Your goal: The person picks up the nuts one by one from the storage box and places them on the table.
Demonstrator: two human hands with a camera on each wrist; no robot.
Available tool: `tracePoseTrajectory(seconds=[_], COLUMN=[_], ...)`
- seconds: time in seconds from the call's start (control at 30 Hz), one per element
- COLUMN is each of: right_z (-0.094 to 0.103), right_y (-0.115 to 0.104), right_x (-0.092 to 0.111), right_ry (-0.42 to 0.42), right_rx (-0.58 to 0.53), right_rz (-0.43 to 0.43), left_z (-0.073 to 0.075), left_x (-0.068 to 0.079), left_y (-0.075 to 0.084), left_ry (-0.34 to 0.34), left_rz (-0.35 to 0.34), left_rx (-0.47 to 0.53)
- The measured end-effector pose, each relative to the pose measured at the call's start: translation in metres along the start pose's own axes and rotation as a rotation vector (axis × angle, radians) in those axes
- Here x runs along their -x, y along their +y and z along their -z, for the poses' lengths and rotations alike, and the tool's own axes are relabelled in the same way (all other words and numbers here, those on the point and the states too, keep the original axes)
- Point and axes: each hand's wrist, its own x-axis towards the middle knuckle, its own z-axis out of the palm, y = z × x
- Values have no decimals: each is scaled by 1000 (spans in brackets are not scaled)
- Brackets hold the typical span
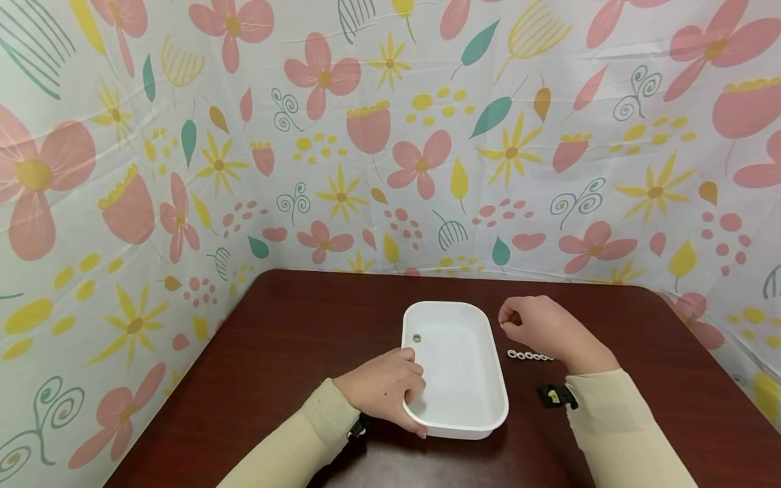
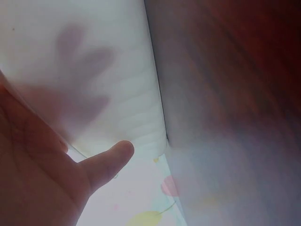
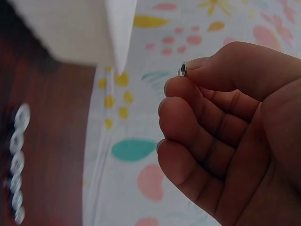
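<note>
A white rectangular tray (image 1: 454, 359) with rounded corners lies on the table. My left hand (image 1: 386, 388) grips its near left rim, fingers over the inside and thumb outside; in the left wrist view the fingers show as shadows through the wall (image 2: 113, 61). One small metal nut (image 1: 417, 337) sits inside the tray near the left wall. Just right of the tray, my right hand (image 1: 539, 327) is raised above the table. Between thumb and index fingertip it pinches a small shiny metal nut (image 3: 182, 69). Below that hand runs a row of small ring-shaped nuts (image 1: 528, 355), partly hidden by the wrist.
The dark reddish-brown table (image 1: 329, 312) has rounded far corners. A white cloth with printed flowers (image 1: 421, 163) hangs behind the table and along its left side. Black straps (image 1: 556, 396) circle the wrists.
</note>
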Motion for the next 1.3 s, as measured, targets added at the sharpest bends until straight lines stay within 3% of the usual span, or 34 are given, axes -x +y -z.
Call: tracePoseTrajectory(seconds=[0.3, 0.57, 1.1, 1.3], right_z=[-8, -12, -29, -35], right_y=[50, 80, 110, 120], right_x=[21, 28, 37, 38], right_ry=[25, 9, -99, -104], right_rx=[-9, -39, -110, -118], right_rz=[-64, -91, -157, -156], left_z=[0, 0, -2, 0], left_x=[0, 0, 0, 0], left_y=[0, -1, -1, 0], left_ry=[-8, 2, -1, -10], left_rz=[6, 0, 5, 7], left_rx=[-12, -16, -21, -23])
